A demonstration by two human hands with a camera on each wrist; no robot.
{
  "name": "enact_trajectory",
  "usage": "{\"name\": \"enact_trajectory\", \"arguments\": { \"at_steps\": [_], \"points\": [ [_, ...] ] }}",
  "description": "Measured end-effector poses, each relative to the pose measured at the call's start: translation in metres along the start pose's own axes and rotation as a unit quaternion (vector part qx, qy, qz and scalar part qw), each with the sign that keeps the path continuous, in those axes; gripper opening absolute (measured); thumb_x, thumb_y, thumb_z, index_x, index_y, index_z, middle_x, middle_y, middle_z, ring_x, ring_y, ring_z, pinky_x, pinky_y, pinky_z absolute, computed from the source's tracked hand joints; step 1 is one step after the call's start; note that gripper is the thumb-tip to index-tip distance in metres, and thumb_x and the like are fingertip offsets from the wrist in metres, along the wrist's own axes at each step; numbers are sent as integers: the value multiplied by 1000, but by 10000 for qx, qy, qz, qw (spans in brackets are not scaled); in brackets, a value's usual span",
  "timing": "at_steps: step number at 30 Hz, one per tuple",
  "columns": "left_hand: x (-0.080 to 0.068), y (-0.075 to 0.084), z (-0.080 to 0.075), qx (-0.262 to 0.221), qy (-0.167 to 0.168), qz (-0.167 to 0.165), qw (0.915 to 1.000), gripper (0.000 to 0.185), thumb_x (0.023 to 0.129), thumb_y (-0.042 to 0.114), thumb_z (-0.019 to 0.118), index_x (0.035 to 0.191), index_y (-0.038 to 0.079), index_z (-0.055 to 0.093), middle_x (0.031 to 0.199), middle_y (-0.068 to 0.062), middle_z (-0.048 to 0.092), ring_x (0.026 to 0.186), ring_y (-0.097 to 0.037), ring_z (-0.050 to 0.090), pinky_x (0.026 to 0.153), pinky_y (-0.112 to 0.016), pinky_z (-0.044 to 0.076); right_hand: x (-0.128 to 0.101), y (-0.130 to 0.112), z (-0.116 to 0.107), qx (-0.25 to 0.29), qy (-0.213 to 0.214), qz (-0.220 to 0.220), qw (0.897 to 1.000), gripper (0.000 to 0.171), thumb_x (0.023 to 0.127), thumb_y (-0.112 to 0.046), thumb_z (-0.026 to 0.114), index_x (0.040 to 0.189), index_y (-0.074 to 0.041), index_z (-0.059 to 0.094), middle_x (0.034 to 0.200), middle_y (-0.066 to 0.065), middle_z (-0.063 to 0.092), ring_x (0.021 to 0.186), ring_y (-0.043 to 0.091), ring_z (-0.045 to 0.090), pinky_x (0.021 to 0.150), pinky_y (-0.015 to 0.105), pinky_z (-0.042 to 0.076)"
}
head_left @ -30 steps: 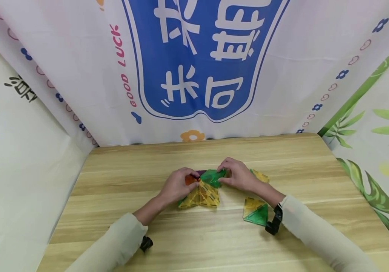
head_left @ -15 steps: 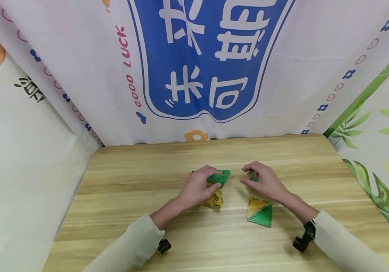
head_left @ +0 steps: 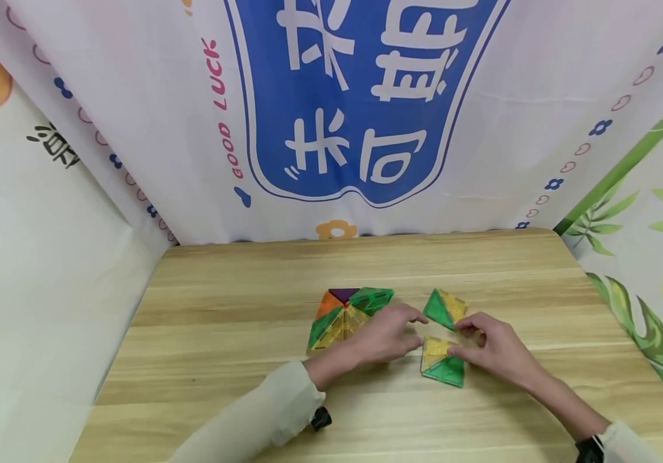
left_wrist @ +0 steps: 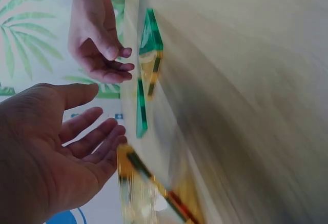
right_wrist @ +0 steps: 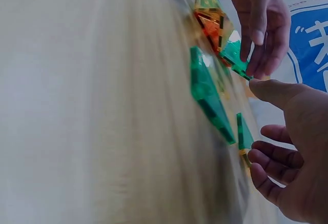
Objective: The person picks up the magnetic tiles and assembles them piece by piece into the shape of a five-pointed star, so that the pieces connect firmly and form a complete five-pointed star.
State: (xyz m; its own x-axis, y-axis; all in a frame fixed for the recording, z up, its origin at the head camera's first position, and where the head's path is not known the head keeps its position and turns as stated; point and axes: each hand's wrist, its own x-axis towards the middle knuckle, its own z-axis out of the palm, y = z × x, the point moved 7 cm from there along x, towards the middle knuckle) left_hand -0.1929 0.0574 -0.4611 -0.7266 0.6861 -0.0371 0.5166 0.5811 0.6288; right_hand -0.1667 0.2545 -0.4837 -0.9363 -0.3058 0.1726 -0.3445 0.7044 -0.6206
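Both hands hover low over the table (head_left: 204, 386) with fingers loosely apart, gripping nothing. The left hand (head_left: 386, 337) sits beside the flat multicoloured tile cluster (head_left: 345, 312). The right hand (head_left: 496, 354) touches the near yellow-green tile pair (head_left: 442, 362), just short of the far pair (head_left: 445, 307).

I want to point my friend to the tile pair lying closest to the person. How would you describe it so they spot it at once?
Start at the wooden table and find the big fan of coloured triangles near its middle. Right of the fan lie two small yellow-and-green pairs; take the nearer pair, between the left hand and the right hand. Its green triangle points toward the person, unlike the farther pair.
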Motion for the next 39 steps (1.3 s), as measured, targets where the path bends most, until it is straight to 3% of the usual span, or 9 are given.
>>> {"name": "enact_trajectory", "arguments": {
  "at_steps": [4, 7, 12, 15, 22, 29, 33, 36, 39],
  "points": [
    [10, 5, 13, 88, -223, 68, 9997, 38, 100, 19, 76, 136, 9, 71, 135, 0, 72, 123, -11, 66, 101, -20, 52, -16, 1, 1, -150, 61, 25, 9999, 54, 74, -31, 99, 114, -5, 74, 103, 1, 73, 81, 9, 61, 67, 24, 53],
    [14, 6, 19, 104, -343, 42, 9993, 37, 99, 17, 77, 134, 9, 72, 132, -1, 74, 111, -9, 69, 95, -18, 52, -25, -2, 6, -406, 92, -29, 9991, 64, 68, -39, 101, 116, -6, 73, 107, 0, 72, 88, 11, 64, 73, 29, 57],
    [14, 6, 29, 226, -492, -114, 9985, 36, 99, 15, 76, 133, 9, 73, 131, -1, 74, 121, -10, 66, 102, -19, 50, -34, -14, 14, -855, 334, -372, 9951, 78, 61, -47, 103, 118, -4, 72, 115, 3, 70, 104, 22, 67, 86, 45, 60],
    [16, 8, 33, 444, -528, -123, 9975, 35, 99, 16, 76, 133, 10, 73, 131, 1, 74, 128, -11, 63, 106, -20, 48, -38, -19, 16, -996, 567, -494, 9922, 77, 58, -40, 105, 118, -4, 73, 116, 4, 70, 107, 24, 66, 88, 46, 59],
    [19, 9, 37, 664, -583, -167, 9959, 34, 97, 14, 78, 131, 12, 75, 126, 5, 75, 124, -8, 64, 102, -18, 49, -43, -18, 17, -1024, 760, -583, 9901, 70, 57, -29, 105, 115, -4, 75, 114, 2, 70, 105, 21, 65, 89, 27, 55],
    [22, 9, 40, 575, -592, -174, 9964, 34, 95, 9, 78, 129, 14, 77, 124, 8, 76, 123, -7, 64, 103, -18, 49, -41, -16, 20, -852, 607, -640, 9925, 67, 59, -24, 105, 116, -6, 75, 115, 1, 69, 104, 18, 66, 83, 40, 62],
    [22, 10, 39, 587, -512, -79, 9969, 34, 94, 7, 78, 127, 13, 78, 123, 7, 76, 122, -7, 65, 102, -17, 49, -40, -14, 19, -693, 615, -759, 9928, 67, 59, -22, 104, 117, -6, 74, 117, 0, 69, 102, 17, 66, 82, 29, 60],
    [22, 11, 37, 489, -410, -63, 9979, 33, 94, 4, 78, 126, 13, 78, 121, 6, 76, 121, -7, 64, 101, -18, 49, -40, -12, 18, -568, 722, -936, 9914, 69, 57, -19, 104, 118, -5, 74, 118, 0, 68, 101, 16, 67, 87, 13, 53],
    [22, 10, 36, 311, -297, -98, 9990, 33, 93, 0, 76, 123, 13, 79, 119, 6, 75, 119, -7, 63, 100, -18, 49, -40, -11, 17, -331, 805, -1151, 9895, 72, 56, -13, 104, 120, -3, 73, 122, 3, 66, 99, 13, 67, 88, 6, 48]
  ]
}}
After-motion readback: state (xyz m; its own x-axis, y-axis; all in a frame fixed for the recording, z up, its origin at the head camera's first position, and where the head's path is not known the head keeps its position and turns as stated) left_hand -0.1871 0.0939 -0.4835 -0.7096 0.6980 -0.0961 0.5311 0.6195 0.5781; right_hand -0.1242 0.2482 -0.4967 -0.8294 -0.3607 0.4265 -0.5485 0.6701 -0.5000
